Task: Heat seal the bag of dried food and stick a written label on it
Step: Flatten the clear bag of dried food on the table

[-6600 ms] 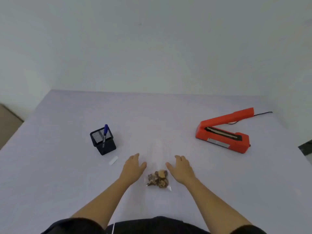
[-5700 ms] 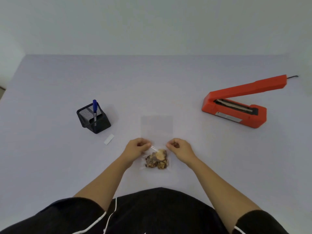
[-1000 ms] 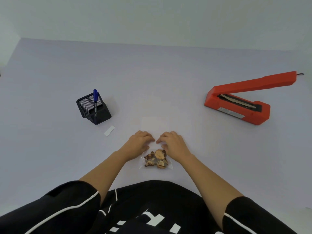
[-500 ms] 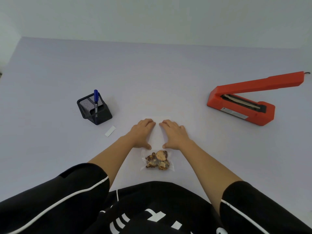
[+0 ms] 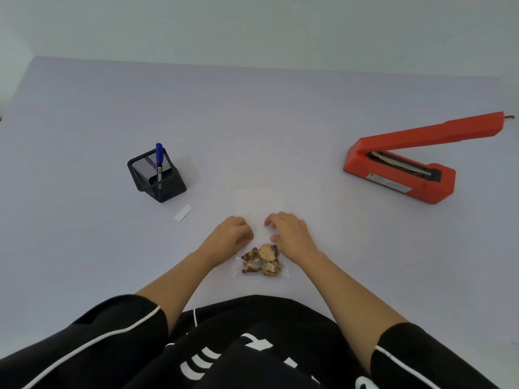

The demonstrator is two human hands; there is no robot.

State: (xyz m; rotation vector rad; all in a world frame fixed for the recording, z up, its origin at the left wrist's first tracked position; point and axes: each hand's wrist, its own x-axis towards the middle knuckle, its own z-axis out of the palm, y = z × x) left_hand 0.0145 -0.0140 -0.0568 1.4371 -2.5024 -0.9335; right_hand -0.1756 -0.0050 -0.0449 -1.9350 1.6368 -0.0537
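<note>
The bag [image 5: 259, 211] lay flat on the table [image 5: 84, 248] just in front of me, the food [image 5: 262, 261] bunched at its near end and the clear part stretching away. My left hand [image 5: 231, 235] sat at its left edge, fingers curled under. My right hand [image 5: 290, 234] rested on its right side, bent fingertips down on the film. Whether either hand pinched the plastic I could not tell. The label [image 5: 183, 212] lay to the left, near the holder [image 5: 157, 178] with the pen [image 5: 159, 160] standing in it. The sealer [image 5: 398, 175] sat well off to the right, its arm raised.
</note>
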